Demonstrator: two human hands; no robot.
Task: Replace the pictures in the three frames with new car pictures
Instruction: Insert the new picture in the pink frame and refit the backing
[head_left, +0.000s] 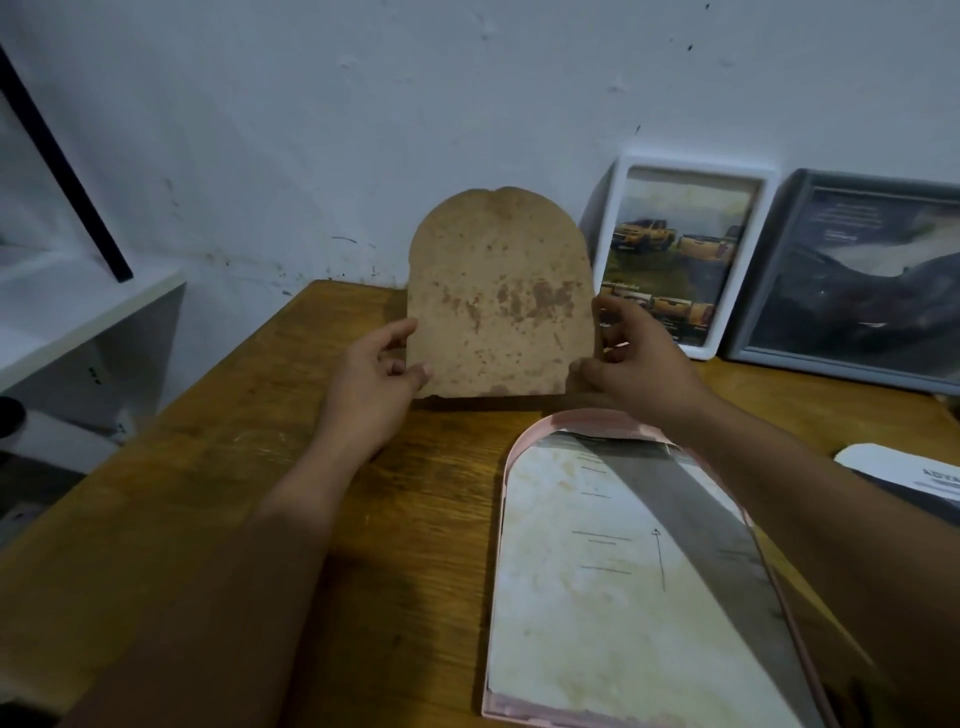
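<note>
Brown fibreboard backing panel (498, 296), arch-topped and stained, stands upright at frame centre, bottom edge on the wooden table (208, 467), held by both hands.

Left hand (371, 379): thumb on the panel's front near its lower left edge, fingers curled round behind. Pinching it. Right hand (636, 358): gripping the panel's right edge the same way, fingers curled, thumb low near the bottom corner. Both forearms reach in from the bottom of the frame, wrists roughly level.

Pink arched frame (634, 571) lies flat at lower right, open side up, with a pale printed sheet (571, 597) in it: text lines, an arrow, a dark diagonal band. Can't tell whether that's a new picture face down or the old one.

White frame (685, 254) leans on the wall at upper right showing yellow pickups. Grey frame (852, 280) leans just right of it with a dark picture. Another printed sheet (909, 478) pokes in at the right edge.

My read: the pink frame is the one in hand, its back is off, and the two others look done, though that's a guess. If the sheet is the new one, next move is laying the panel flat over it, arch matched to arch, and pressing it into the rim. Risk: sheet shifts or creases under the board.
</note>
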